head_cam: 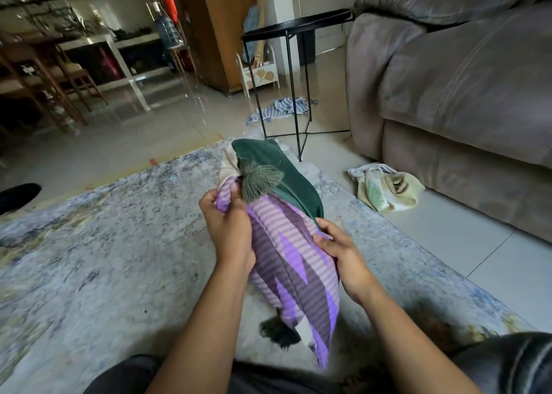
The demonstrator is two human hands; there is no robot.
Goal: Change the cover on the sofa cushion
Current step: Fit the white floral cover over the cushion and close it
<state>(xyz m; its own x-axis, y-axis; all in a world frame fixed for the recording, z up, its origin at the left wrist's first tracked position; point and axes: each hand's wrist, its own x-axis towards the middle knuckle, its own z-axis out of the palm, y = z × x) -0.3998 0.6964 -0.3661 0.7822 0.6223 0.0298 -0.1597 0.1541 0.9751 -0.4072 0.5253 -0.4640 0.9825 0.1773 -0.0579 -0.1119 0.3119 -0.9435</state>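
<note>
On the rug (104, 244) before the seated person, the cushion (228, 162) lies with its long axis running straight away from the lap, its far end pointing toward the table (298, 25). A purple cover (286, 244) wraps the near part and a green cover (268, 160) the far part, with cream filling showing at the far left corner beside a tassel (257, 181). The left hand (228, 223) pinches the purple cover's far edge just below that tassel. The right hand (340, 250) grips the right side where green meets purple, fingers curled over the seam. A broad stretch of rug spreads to the left. To the right the rug's edge runs close by, then tiles (478, 259), a towel (388, 190) and the sofa (448, 80). A striped cloth (283, 108) lies under the table.
</note>
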